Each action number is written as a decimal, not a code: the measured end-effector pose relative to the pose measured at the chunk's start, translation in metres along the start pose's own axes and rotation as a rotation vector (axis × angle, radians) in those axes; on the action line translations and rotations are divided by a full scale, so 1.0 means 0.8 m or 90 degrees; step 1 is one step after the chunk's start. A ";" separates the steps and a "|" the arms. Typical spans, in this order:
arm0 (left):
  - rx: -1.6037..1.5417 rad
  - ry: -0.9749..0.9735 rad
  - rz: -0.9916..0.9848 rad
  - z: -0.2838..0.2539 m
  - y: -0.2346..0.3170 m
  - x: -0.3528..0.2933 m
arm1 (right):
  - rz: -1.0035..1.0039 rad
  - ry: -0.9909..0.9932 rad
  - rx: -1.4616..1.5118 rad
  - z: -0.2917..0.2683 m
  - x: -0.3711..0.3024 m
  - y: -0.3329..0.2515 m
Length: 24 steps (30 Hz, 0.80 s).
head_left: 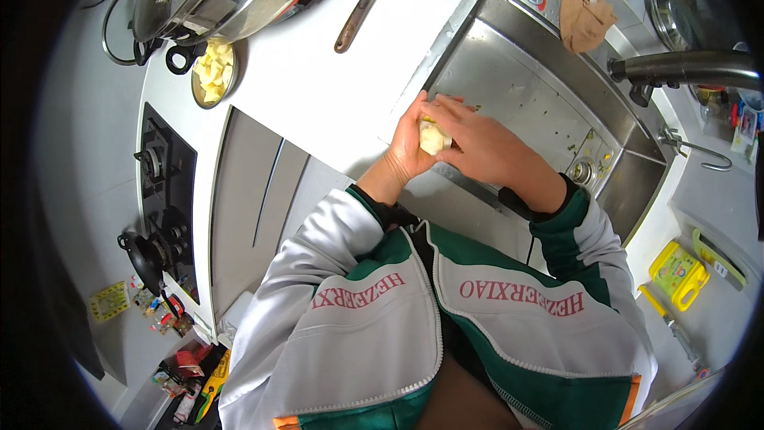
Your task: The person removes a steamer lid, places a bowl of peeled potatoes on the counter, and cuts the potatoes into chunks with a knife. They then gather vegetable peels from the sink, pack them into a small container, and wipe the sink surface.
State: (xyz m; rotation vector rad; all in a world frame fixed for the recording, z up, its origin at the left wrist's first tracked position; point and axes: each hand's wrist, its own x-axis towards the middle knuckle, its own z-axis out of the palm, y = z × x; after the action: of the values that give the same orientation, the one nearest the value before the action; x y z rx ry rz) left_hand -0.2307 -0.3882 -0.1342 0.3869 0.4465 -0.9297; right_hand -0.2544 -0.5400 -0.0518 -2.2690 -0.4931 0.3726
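Over the near left edge of the steel sink [509, 72], both my hands close around a pale yellow, peeled chunk that looks like potato [432, 138]. My left hand [407, 146] cups it from the left, fingers pointing away from me. From the right, my right hand [487, 142] reaches across the top of it, hiding much of its surface. Similar pale yellow chunks fill a small metal bowl [232, 89] on the counter at the far left.
A large glass-lidded pot [239, 0] stands behind the bowl. A wooden-handled tool [355, 25] lies on the white counter. The faucet [684, 68] and a brown cloth [585, 20] are beyond the sink, which holds scattered scraps. The gas hob [169, 191] is left, a yellow jug [676, 275] right.
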 end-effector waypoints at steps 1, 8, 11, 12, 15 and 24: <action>-0.006 -0.045 0.008 -0.003 -0.002 0.001 | -0.008 0.014 -0.038 -0.005 0.000 -0.003; -0.077 -0.027 -0.011 -0.018 0.006 -0.007 | -0.037 0.116 -0.086 -0.006 0.014 0.017; -0.018 0.033 0.030 -0.009 0.002 -0.010 | -0.103 0.259 -0.073 0.009 0.024 0.059; 0.000 0.013 0.046 -0.006 0.002 -0.011 | -0.090 0.298 -0.041 0.015 0.028 0.080; 0.014 0.015 0.082 -0.003 0.009 -0.014 | 0.075 0.255 0.012 0.039 0.050 0.164; -0.007 0.029 0.142 -0.018 0.022 -0.034 | 0.018 0.016 0.034 0.211 0.049 0.296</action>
State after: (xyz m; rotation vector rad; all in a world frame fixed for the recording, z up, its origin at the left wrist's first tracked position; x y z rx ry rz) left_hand -0.2333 -0.3533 -0.1295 0.4391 0.4405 -0.7031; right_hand -0.2342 -0.5648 -0.3434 -2.2289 -0.4339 0.3658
